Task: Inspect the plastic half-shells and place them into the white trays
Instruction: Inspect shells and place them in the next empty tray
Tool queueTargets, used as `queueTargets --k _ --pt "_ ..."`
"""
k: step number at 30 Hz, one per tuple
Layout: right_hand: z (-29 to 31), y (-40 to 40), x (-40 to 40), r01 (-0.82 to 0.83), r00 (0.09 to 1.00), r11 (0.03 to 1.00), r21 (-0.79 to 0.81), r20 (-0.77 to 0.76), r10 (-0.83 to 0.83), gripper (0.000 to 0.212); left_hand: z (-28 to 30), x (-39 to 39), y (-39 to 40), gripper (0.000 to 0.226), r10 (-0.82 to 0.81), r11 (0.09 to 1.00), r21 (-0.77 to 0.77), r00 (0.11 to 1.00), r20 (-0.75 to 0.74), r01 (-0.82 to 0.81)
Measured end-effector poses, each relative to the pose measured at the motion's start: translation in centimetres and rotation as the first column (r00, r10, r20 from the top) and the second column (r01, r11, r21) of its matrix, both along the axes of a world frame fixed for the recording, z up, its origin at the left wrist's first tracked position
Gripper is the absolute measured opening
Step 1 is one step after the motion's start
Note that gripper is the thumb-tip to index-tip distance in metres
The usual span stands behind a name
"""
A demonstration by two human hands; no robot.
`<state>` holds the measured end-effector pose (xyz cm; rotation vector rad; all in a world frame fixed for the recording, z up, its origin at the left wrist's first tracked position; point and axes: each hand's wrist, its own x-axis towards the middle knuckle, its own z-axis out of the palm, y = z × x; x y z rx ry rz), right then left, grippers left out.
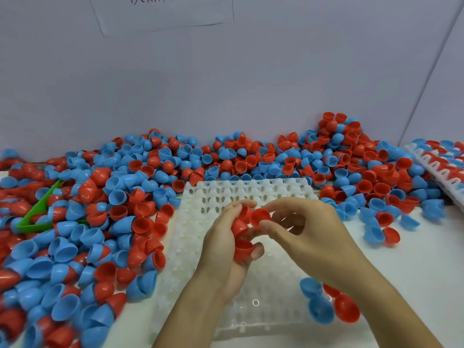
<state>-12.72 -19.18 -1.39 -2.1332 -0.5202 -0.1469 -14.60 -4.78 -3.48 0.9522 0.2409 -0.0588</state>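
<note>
several red plastic half-shells (pixel 242 237) sit stacked in the curled left hand (pixel 223 247) above the white moulded plastic tray (pixel 190 247) — the right hand (pixel 306 232) pinches one red half-shell (pixel 260 217); best turn it slowly, checking rim and dome, before seating it.

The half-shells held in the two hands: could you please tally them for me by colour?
Red half-shells: 4 (three gripped in the left hand, one pinched by the right hand)
Blue half-shells: 0 in hand
Total held: 4
</note>
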Motion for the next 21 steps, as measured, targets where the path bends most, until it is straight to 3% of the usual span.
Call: queueTargets --k 5,10,12,17,21 --pt "-0.7 -0.2 -0.3 0.032 0.999 0.997 0.064 -0.026 -0.03 0.022 -0.2 0.0 -0.3 0.032 0.004 0.999 0.053 1.0 -0.005 -0.003" --pt "-0.9 -0.6 -0.1 0.059 0.997 0.988 0.139 -0.051 -0.052 0.026 -0.3 0.3 -0.3 0.009 0.029 0.995 0.099 1.0 -0.011 -0.028" --pt "-1.1 -0.6 -0.1 0.071 0.997 0.987 0.144 -0.048 -0.065 0.025 -0.4 0.3 -0.3 0.01 0.055 0.989 0.14 0.998 0.007 -0.055" --pt "-0.8 -1.1 -0.5 0.074 0.977 0.991 -0.108 0.209 -0.05 0.042 -0.7 0.1 -0.3 0.017 0.086 0.904 0.407 0.988 0.13 -0.132" --pt "-0.8 -1.0 -0.7 -0.025 0.964 0.961 -0.274 0.247 0.096 0.043 -1.0 -0.1 -0.3 0.011 0.015 0.827 0.554 0.989 0.149 -0.096"
